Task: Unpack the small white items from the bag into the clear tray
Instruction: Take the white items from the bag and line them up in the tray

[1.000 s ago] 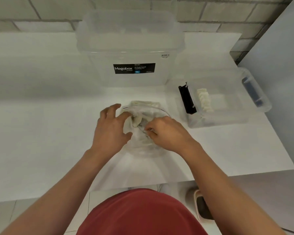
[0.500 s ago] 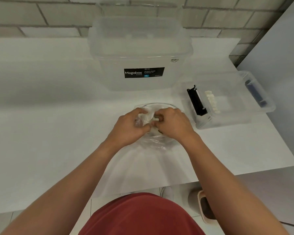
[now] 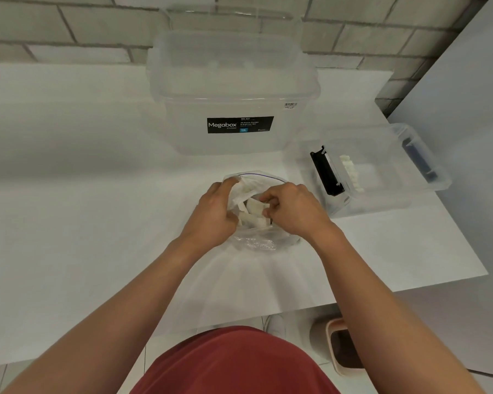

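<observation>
A clear zip bag [image 3: 255,241] lies on the white table in front of me, its mouth open toward the far side. My left hand [image 3: 215,216] grips the bag's left rim and holds it open. My right hand [image 3: 292,213] reaches into the mouth, its fingertips pinched on small white items [image 3: 254,213] that show inside. The clear tray [image 3: 382,191] stands to the right of the bag, with a black latch on its near-left end and a row of white items [image 3: 350,173] inside it.
A large clear Megabox storage box [image 3: 234,95] with a lid stands behind the bag. The table's front edge runs below my forearms. A small bin [image 3: 343,346] sits on the floor at the lower right. A brick wall lies behind.
My hands have spread the bag's mouth wider, so the white items inside now show. My right hand's fingers have gone into the opening.
</observation>
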The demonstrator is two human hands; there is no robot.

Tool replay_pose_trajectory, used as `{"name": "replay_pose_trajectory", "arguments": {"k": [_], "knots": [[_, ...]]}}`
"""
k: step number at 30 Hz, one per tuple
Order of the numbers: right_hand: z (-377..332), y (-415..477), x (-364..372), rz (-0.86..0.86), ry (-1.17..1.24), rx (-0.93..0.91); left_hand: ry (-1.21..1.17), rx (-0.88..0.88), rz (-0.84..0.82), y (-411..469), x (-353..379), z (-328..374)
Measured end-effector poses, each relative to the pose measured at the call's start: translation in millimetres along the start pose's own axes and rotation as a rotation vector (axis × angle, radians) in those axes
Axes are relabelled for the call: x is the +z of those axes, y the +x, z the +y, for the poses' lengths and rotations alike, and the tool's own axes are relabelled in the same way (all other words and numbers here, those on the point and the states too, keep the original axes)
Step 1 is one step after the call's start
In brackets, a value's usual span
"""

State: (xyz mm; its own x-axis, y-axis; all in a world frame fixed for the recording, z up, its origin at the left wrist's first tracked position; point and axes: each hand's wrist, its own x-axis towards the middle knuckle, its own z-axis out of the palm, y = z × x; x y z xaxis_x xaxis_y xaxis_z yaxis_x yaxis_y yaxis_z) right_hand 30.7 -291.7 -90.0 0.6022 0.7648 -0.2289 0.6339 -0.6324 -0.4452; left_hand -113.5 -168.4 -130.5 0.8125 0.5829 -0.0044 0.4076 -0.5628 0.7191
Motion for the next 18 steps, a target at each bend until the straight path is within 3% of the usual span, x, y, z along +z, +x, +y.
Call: {"name": "replay_pose_trajectory", "arguments": {"k": [4,9,15,18], "knots": [[3,-1,-1,0.126,-0.066,-0.025,-0.02,0.002,0.019,1,1,-1],[9,-5,-17,0.194,0.065,-0.049,-0.023,0.022,0.044,1,-5,5],[4,-16,-48,0.269,0.499,-0.075,-0.21,0.149,0.272,-4,-27,42],[-3,-22,-62,0.325,0.837,-0.072,-0.51,0.012,0.172,-3,-31,66]]}}
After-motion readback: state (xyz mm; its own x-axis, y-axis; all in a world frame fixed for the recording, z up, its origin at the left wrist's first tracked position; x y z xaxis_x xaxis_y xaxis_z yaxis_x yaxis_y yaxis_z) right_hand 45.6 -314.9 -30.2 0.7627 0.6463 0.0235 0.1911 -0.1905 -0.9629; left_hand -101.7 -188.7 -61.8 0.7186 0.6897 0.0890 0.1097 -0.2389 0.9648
